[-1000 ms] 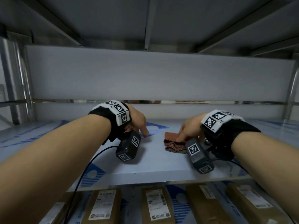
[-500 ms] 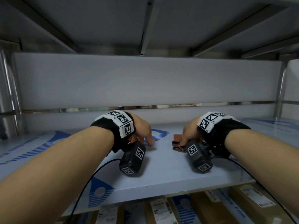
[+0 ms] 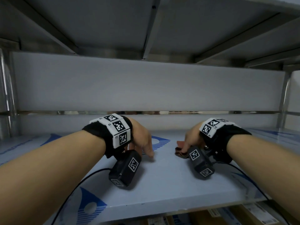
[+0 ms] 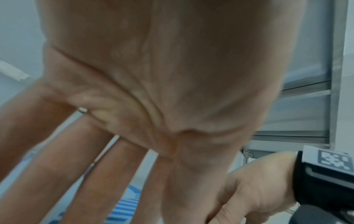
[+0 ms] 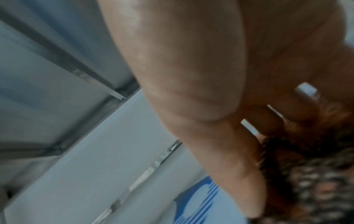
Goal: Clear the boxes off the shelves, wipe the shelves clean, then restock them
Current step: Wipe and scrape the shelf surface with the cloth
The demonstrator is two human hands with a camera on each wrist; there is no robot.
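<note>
Shelf [image 3: 162, 184] | left grip [image 3: 142, 140] spread flat | right grip [image 3: 191, 138] presses cloth [image 3: 179, 151] | labels unreadable

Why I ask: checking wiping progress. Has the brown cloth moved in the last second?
Yes, slightly right: the cloth under the right hand was level with the blue logo's tip on the shelf liner; now a bare gap separates them.
</note>
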